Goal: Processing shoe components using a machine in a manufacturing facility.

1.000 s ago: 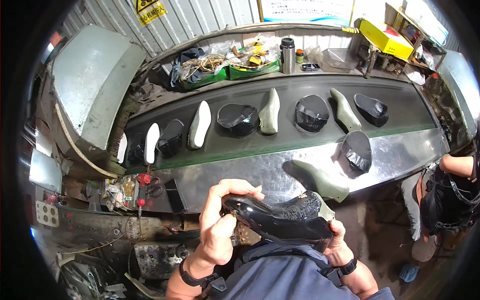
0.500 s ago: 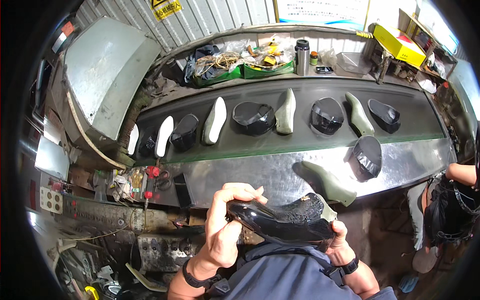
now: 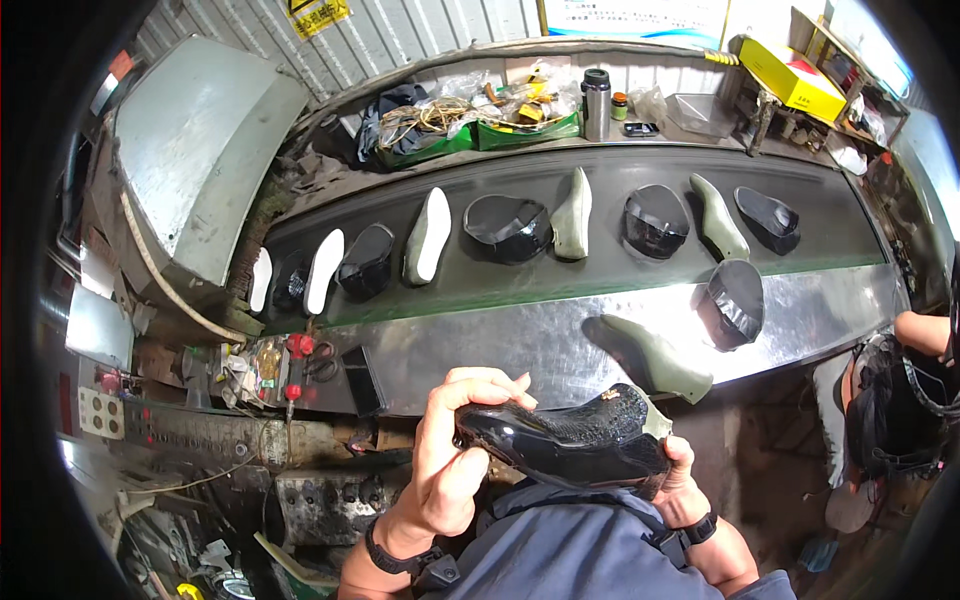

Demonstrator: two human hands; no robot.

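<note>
My left hand (image 3: 448, 450) grips the toe end of a glossy black shoe upper (image 3: 560, 445) stretched over a shoe last. At the other end, my right hand (image 3: 680, 488) holds the heel part, where the pale green last (image 3: 655, 420) shows. The shoe lies sideways in front of my body, its sole side turned up. Just beyond it, a bare green shoe last (image 3: 660, 360) rests on the metal ledge (image 3: 480, 345). A loose black upper (image 3: 735, 305) stands to its right, at the belt's edge.
Green lasts, some with white soles (image 3: 429, 235), alternate with black uppers (image 3: 507, 228) along the dark conveyor belt (image 3: 400, 300). A phone (image 3: 363, 380) and scissors (image 3: 321, 362) lie at left. Behind stand a thermos (image 3: 596, 105) and a yellow box (image 3: 790, 80). Another person's arm (image 3: 925, 332) shows at right.
The whole view has shifted slightly, with the belt and ledge a little higher in the picture. Both hands keep the same hold on the shoe, which has barely moved.
</note>
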